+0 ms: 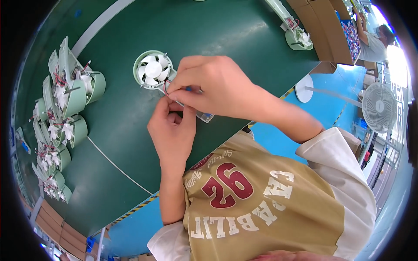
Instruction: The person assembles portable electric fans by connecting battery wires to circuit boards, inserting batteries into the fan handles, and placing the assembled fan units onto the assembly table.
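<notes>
A handheld fan casing [136, 69] in pale green lies on the green table, its round head facing up with white blades [153, 69] inside. Its handle, with electronic parts showing near the lower end, runs toward me under both hands. My left hand [173, 135] is closed, thumb and fingers pinching at the handle's near side. Over the handle reaches my right hand [213, 85], closed with its fingertips together on thin red and dark wires [166, 86] beside the fan head. The fingers hide the wire ends and most of the handle.
Several similar opened fan casings [76, 98] stand clustered along the left side. Another fan casing [298, 38] lies at the far right, beside a cardboard box [324, 30]. A white cord [117, 165] crosses the table at left. Beyond the right edge are a standing fan [379, 106] and a person [374, 45].
</notes>
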The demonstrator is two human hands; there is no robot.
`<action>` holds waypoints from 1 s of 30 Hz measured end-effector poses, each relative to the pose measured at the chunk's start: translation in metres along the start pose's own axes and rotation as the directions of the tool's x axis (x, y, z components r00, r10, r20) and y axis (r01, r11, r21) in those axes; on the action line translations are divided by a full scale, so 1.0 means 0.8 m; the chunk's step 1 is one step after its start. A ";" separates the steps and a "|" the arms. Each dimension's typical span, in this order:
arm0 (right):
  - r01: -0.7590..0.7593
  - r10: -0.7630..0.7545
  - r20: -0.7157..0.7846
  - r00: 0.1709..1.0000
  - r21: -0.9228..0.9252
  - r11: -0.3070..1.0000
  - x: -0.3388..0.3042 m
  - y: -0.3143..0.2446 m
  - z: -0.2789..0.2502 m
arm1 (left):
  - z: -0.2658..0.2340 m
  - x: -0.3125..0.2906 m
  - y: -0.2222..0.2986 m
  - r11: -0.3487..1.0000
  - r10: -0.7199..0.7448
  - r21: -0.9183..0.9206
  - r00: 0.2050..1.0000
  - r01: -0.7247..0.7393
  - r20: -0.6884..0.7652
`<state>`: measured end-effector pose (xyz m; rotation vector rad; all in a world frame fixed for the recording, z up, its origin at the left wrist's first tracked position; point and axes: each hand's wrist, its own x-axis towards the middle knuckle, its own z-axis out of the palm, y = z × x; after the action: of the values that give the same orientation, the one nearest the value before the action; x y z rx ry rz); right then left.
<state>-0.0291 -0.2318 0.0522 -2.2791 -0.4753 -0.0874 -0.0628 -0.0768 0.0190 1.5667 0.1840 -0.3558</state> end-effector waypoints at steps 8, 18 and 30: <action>-0.353 0.322 0.155 0.934 0.259 0.899 0.011 0.000 0.010 | -0.008 0.004 -0.001 0.993 -0.029 0.118 1.000 0.028 0.007; -0.482 0.429 0.255 0.867 0.205 0.852 0.014 0.000 -0.007 | -0.002 0.003 0.004 0.991 -0.029 0.134 1.000 0.028 0.006; -0.359 0.319 0.234 0.919 0.159 0.920 0.008 -0.006 -0.005 | -0.003 0.002 0.004 0.987 -0.033 0.157 0.999 0.033 0.000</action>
<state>-0.0246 -0.2301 0.0595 -2.1465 -0.1723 0.3580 -0.0600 -0.0746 0.0213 1.7203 0.1833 -0.4063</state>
